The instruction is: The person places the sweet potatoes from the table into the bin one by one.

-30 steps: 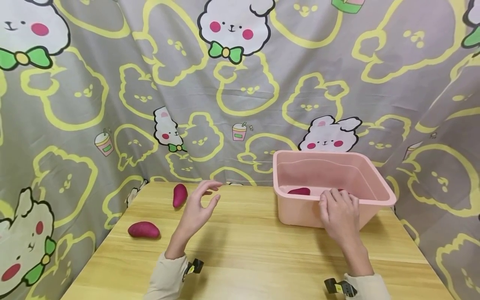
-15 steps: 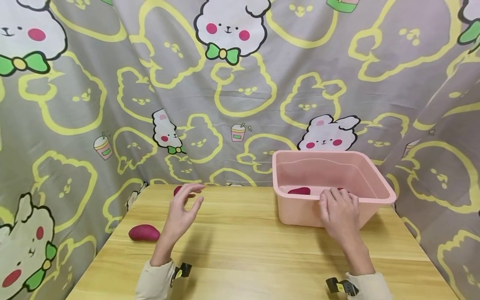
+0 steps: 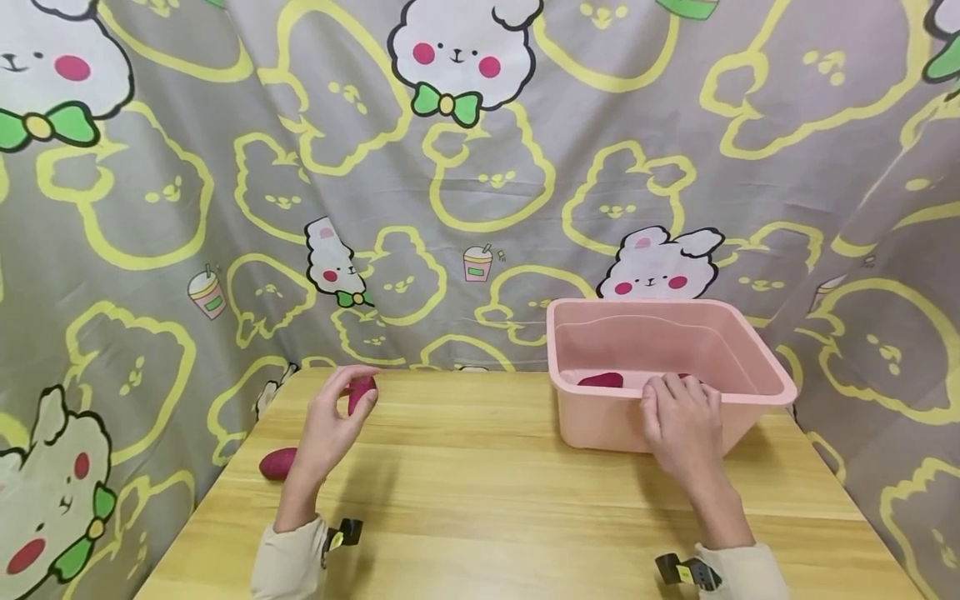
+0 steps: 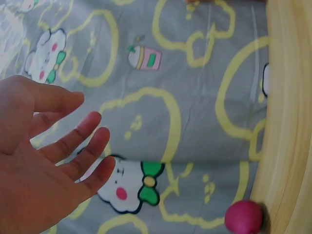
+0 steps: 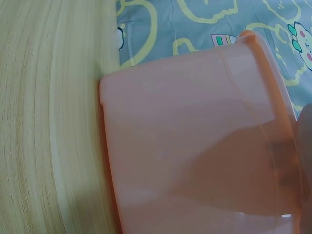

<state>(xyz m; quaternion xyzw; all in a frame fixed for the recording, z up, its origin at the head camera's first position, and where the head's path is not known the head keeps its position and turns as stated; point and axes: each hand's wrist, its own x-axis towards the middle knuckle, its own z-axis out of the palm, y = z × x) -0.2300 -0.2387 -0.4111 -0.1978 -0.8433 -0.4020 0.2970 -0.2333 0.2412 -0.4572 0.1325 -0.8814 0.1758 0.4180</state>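
Observation:
In the head view my left hand (image 3: 327, 429) hovers over the table's left side, thumb and fingers apart and loosely bent. Seen through that gap is a purple sweet potato (image 3: 360, 397) near the back edge. The left wrist view shows my left hand (image 4: 48, 165) in the air, holding nothing, with a round sweet potato end (image 4: 243, 217) low at the right. Another sweet potato (image 3: 277, 463) lies partly behind my left wrist. My right hand (image 3: 684, 425) grips the near rim of a pink plastic bin (image 3: 600, 423). Inside lies a sweet potato (image 3: 602, 380); a second shows barely behind the knuckles.
The wooden table (image 3: 480, 508) ends at a grey curtain (image 3: 510, 242) with cartoon prints, which hangs at the back and both sides. The bin stands at the table's back right, its wall (image 5: 170, 141) filling the right wrist view.
My left hand has moved left across the table to the far sweet potato, and its forearm now covers part of the nearer one. The right hand stays on the bin's rim.

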